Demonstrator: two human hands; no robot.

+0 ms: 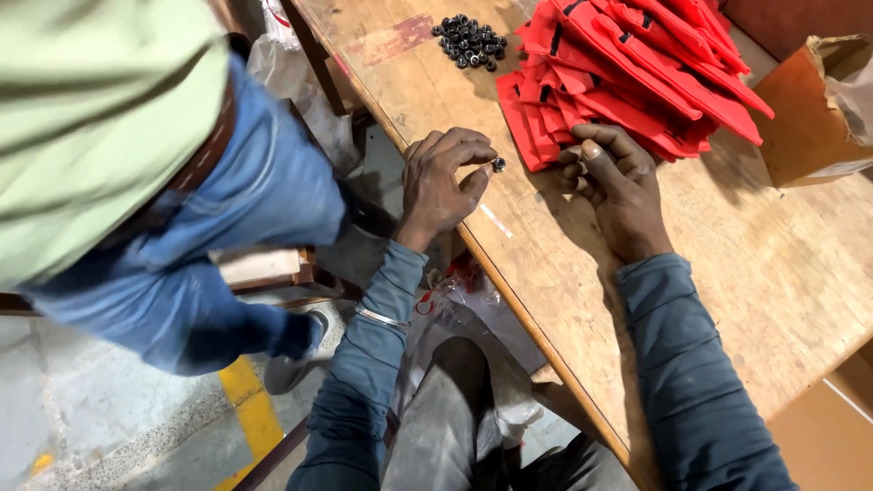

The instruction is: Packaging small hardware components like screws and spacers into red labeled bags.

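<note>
**Small black ring pinched at the tabletop's edge**

From my seat I see the wooden tabletop [727, 273] running diagonally across the view, worn and scratched. Beside it stands another person [182, 227] in a pale green shirt and blue jeans, just left of my hands. A heap of red fabric pieces [627, 73] with black tabs lies toward the far end, and a brown cardboard box [805, 118] sits to its right. Near the pile is a cluster of small black rings [470, 41] (nuts or eyelets, I cannot tell which).

My right hand [618, 186] rests on the wood, fingers curled against the nearest red piece, touching its edge; whether it truly grips it I cannot tell. My left hand [441, 182] pinches one small black ring [498, 165] between thumb and fingertips, just above the tabletop's near edge.
</note>
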